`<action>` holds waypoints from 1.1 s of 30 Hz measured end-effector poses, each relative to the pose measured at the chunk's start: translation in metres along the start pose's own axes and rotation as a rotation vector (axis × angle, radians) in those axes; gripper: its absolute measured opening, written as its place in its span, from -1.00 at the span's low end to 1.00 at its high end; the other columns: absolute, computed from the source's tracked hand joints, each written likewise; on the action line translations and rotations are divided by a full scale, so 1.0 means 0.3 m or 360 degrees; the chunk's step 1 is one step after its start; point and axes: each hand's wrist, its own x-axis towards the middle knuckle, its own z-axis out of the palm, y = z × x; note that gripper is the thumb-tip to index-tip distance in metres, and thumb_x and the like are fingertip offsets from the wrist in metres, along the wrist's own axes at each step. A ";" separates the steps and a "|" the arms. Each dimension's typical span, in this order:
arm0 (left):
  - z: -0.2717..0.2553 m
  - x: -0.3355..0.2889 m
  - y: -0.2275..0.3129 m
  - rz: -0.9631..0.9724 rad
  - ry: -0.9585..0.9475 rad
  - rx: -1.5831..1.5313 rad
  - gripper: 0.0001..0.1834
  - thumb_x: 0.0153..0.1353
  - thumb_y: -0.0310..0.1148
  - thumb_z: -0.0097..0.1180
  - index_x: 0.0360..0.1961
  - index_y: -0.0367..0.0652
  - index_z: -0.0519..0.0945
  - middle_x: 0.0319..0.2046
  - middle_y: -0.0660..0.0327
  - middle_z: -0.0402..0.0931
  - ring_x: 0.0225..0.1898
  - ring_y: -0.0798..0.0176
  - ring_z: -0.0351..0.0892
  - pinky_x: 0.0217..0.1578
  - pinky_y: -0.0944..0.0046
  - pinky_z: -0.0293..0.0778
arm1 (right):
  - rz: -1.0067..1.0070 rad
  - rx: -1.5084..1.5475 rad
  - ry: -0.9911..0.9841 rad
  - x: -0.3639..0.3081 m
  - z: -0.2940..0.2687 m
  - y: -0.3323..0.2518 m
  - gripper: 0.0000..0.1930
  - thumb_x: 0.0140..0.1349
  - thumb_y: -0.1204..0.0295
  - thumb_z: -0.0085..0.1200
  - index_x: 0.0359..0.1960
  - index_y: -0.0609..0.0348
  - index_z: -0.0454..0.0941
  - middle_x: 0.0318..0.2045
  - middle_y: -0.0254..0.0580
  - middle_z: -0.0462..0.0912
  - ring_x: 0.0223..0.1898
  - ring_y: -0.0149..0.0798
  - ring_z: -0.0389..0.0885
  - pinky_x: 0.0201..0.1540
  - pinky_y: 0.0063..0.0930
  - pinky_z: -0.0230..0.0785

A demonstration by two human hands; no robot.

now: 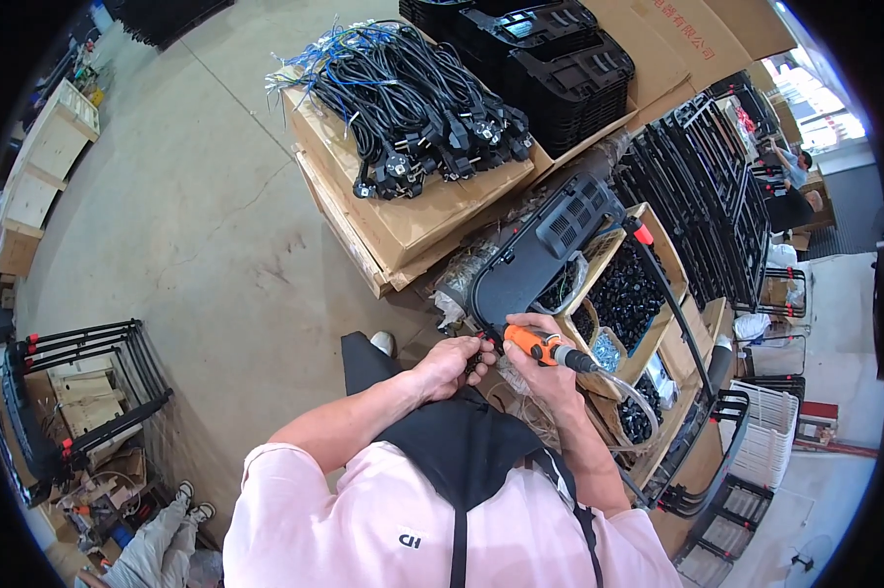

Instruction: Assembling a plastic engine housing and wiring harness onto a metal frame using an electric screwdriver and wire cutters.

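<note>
My right hand (545, 380) is wrapped around an orange power screwdriver (532, 343), whose grey rear end joins a clear hose (643, 400). The tool's front points left, toward my left hand (450, 365). Those left fingers are pinched together beside the near end of a black plastic panel (520, 276); dark and red bits show at the fingertips, too small to name. The panel has a vented raised section (571, 216) at its far end and lies slanting away from me. Whether the screwdriver's tip touches anything is hidden by my hands.
Black power cables with plugs (432, 108) lie heaped on a cardboard box (413, 230), next to stacked black plastic parts (584, 83). At right stands a wooden bin (648, 338) of small black parts and silver screws. Black frames (687, 186) and another person (795, 171) are beyond.
</note>
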 end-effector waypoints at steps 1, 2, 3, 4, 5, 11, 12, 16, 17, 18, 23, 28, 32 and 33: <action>0.005 -0.007 0.004 -0.0016 -0.0015 -0.0024 -0.73 0.66 -0.26 -0.10 0.04 -0.20 0.58 -0.27 0.25 0.62 -0.38 0.37 0.51 -0.40 0.32 0.47 | -0.0005 -0.0002 0.0003 0.000 0.001 0.004 -0.58 0.24 0.49 0.39 0.13 0.20 0.63 -0.14 -0.14 0.80 -0.15 -0.31 0.78 -0.02 -0.40 0.62; 0.011 -0.011 0.008 -0.0033 -0.0031 -0.0048 -0.73 0.66 -0.27 -0.10 0.04 -0.20 0.58 -0.25 0.23 0.64 -0.37 0.36 0.54 -0.39 0.31 0.49 | -0.0005 0.0096 0.0060 -0.003 0.003 0.009 -0.56 0.23 0.51 0.39 0.15 0.21 0.61 -0.08 -0.13 0.79 -0.10 -0.32 0.77 0.03 -0.40 0.61; 0.015 -0.012 0.008 -0.0032 -0.0036 -0.0044 -0.73 0.66 -0.27 -0.10 0.04 -0.20 0.58 -0.25 0.23 0.64 -0.37 0.36 0.54 -0.39 0.31 0.49 | -0.0005 0.0194 0.0117 -0.007 0.003 0.011 -0.54 0.22 0.53 0.39 0.17 0.21 0.60 -0.03 -0.12 0.77 -0.05 -0.32 0.75 0.08 -0.39 0.60; 0.015 -0.012 0.007 -0.0039 -0.0019 -0.0039 -0.74 0.66 -0.27 -0.09 0.05 -0.20 0.57 -0.24 0.22 0.65 -0.37 0.36 0.55 -0.38 0.31 0.49 | -0.0013 0.0196 0.0111 -0.010 -0.002 0.005 -0.54 0.22 0.53 0.39 0.17 0.21 0.60 -0.03 -0.12 0.77 -0.05 -0.32 0.75 0.08 -0.39 0.60; 0.015 -0.010 0.008 -0.0047 -0.0003 -0.0034 -0.75 0.66 -0.28 -0.09 0.05 -0.19 0.57 -0.24 0.21 0.65 -0.36 0.36 0.56 -0.37 0.31 0.50 | 0.0008 0.0262 0.0147 -0.020 -0.015 -0.008 -0.53 0.23 0.55 0.39 0.18 0.23 0.58 0.03 -0.10 0.75 0.00 -0.30 0.73 0.14 -0.38 0.58; 0.005 0.012 0.021 0.0090 -0.0083 -0.0111 -0.76 0.65 -0.24 -0.03 0.04 -0.16 0.57 -0.30 0.29 0.60 -0.43 0.41 0.47 -0.49 0.39 0.38 | 0.0050 0.0607 0.0224 -0.030 -0.076 -0.106 -0.48 0.24 0.64 0.32 0.22 0.27 0.44 0.10 0.09 0.71 0.17 -0.13 0.68 0.32 -0.17 0.50; 0.006 0.015 0.025 0.0085 -0.0087 -0.0107 -0.76 0.65 -0.24 -0.03 0.04 -0.16 0.57 -0.30 0.29 0.60 -0.43 0.41 0.47 -0.49 0.39 0.38 | 0.0051 0.0605 0.0231 -0.032 -0.082 -0.107 -0.48 0.24 0.64 0.32 0.22 0.27 0.44 0.10 0.09 0.71 0.17 -0.13 0.68 0.32 -0.17 0.50; 0.002 0.041 0.051 0.0102 -0.0196 -0.0131 -0.75 0.63 -0.19 0.03 0.01 -0.14 0.58 -0.38 0.34 0.52 -0.47 0.45 0.39 -0.55 0.42 0.27 | 0.0065 0.0725 0.0257 -0.034 -0.100 -0.111 -0.49 0.25 0.60 0.33 0.22 0.26 0.44 0.09 0.11 0.72 0.18 -0.08 0.68 0.31 -0.14 0.52; -0.001 0.049 0.053 0.0104 -0.0196 -0.0158 -0.75 0.62 -0.18 0.05 0.00 -0.13 0.59 -0.39 0.36 0.50 -0.47 0.46 0.38 -0.56 0.42 0.25 | 0.0071 0.0721 0.0257 -0.034 -0.102 -0.113 -0.49 0.25 0.60 0.32 0.22 0.26 0.44 0.08 0.12 0.72 0.18 -0.08 0.68 0.30 -0.14 0.52; -0.003 0.056 0.051 0.0103 -0.0198 -0.0157 -0.75 0.62 -0.18 0.05 0.00 -0.13 0.59 -0.39 0.36 0.50 -0.47 0.46 0.38 -0.56 0.42 0.25 | 0.0070 0.0719 0.0258 -0.036 -0.103 -0.111 -0.49 0.25 0.60 0.32 0.22 0.26 0.44 0.08 0.12 0.72 0.18 -0.08 0.68 0.30 -0.14 0.52; 0.033 0.074 0.065 0.0227 -0.0168 -0.0262 -0.74 0.65 -0.22 -0.03 0.10 -0.16 0.57 -0.31 0.34 0.51 -0.37 0.45 0.41 -0.42 0.46 0.31 | 0.0066 0.0728 0.0274 -0.032 -0.120 -0.100 -0.47 0.25 0.61 0.34 0.24 0.27 0.43 0.12 0.09 0.70 0.19 -0.16 0.65 0.34 -0.19 0.48; 0.035 0.079 0.095 0.0246 -0.0209 -0.0298 -0.71 0.65 -0.28 -0.05 0.20 -0.20 0.55 -0.21 0.27 0.59 -0.32 0.42 0.46 -0.36 0.44 0.38 | 0.0146 0.0793 0.0329 -0.019 -0.121 -0.108 -0.47 0.25 0.60 0.35 0.24 0.26 0.44 0.11 0.07 0.71 0.19 -0.16 0.65 0.34 -0.19 0.47; 0.062 0.099 0.122 0.0191 -0.0137 -0.0398 -0.69 0.63 -0.32 -0.02 0.26 -0.20 0.53 -0.09 0.18 0.66 -0.39 0.41 0.52 -0.48 0.45 0.44 | 0.0106 0.0745 0.0327 -0.004 -0.121 -0.109 -0.48 0.26 0.59 0.36 0.24 0.26 0.44 0.12 0.06 0.70 0.19 -0.16 0.65 0.34 -0.20 0.47; 0.071 0.103 0.127 0.0190 -0.0148 -0.0389 -0.69 0.63 -0.32 -0.02 0.26 -0.20 0.53 -0.09 0.18 0.66 -0.39 0.41 0.52 -0.48 0.45 0.44 | 0.0099 0.0741 0.0338 -0.004 -0.121 -0.110 -0.48 0.26 0.59 0.36 0.24 0.26 0.44 0.12 0.06 0.70 0.19 -0.16 0.65 0.34 -0.20 0.47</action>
